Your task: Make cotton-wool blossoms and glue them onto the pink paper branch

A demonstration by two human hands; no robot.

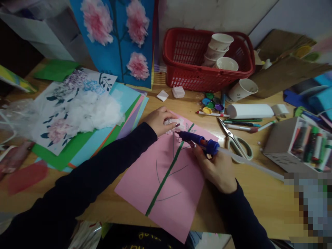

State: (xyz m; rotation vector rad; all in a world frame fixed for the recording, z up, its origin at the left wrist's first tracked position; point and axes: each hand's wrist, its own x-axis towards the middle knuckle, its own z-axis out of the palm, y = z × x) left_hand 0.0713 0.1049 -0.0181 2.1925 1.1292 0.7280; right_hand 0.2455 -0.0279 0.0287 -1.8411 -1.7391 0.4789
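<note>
Blue glue gun (194, 137) beside 1 tissue flower (169, 121) on pink paper (140, 183)
The right hand (219, 168) is wrapped around the blue glue gun; the left hand (160, 121) touches the tissue flower at the paper's far end, whether pinching it I cannot tell.

Wooden table (251, 211), yellowish-brown, before a pale wall (202, 14); at upper right, a slanting dark line separates the wall from a bluish-grey surface (295, 17). Light is subdued, with a soft sheen on the table; the upper left is dark.
</note>
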